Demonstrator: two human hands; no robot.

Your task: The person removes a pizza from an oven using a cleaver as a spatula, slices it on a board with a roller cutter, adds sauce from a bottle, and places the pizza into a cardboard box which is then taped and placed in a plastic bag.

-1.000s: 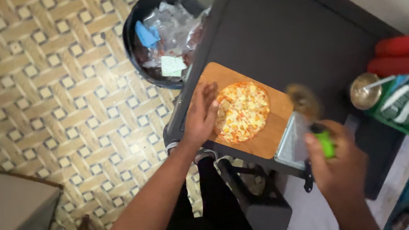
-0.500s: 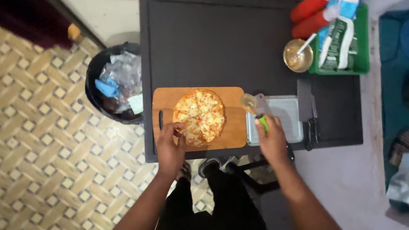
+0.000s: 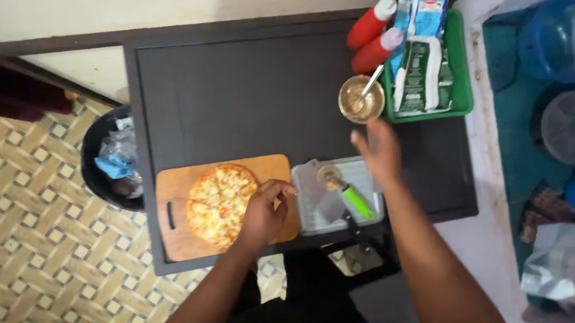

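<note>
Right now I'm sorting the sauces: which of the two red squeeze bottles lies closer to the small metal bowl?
The red bottle with the pale lilac cap, the lower one, lies right above the metal bowl; the white-capped bottle lies farther back.

pizza [image 3: 221, 203] on board [image 3: 178, 240], tray [image 3: 311, 214] right

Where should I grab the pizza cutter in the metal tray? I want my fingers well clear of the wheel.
Take the pizza cutter by its green handle, coming from above at the near right end of the metal tray. The handle lies flat and slants away from the round blade, which sits at the far end, so fingers stay off the blade. The right hand is open just above it.
</note>
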